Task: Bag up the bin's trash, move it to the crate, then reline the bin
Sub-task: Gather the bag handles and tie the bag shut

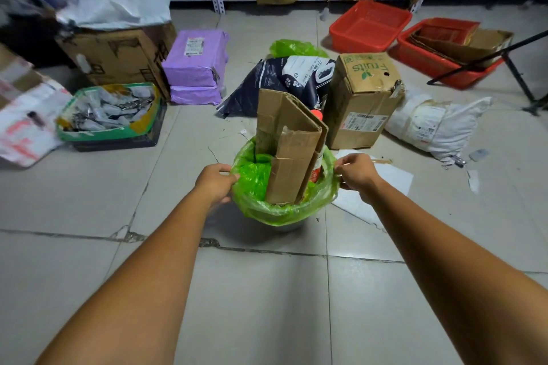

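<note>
Both my grips, left hand [214,180] and right hand [355,172], pinch the green liner [281,212]; I'd lift evenly past the cardboard [289,147].

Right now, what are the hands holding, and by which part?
Both hold the green bin liner by its rim: the left hand pinches the left edge, the right hand the right edge. The cardboard inside is untouched.

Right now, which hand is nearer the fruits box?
Right. The right hand grips the green bag's rim just below the fruits box; the left hand grips the opposite rim.
</note>
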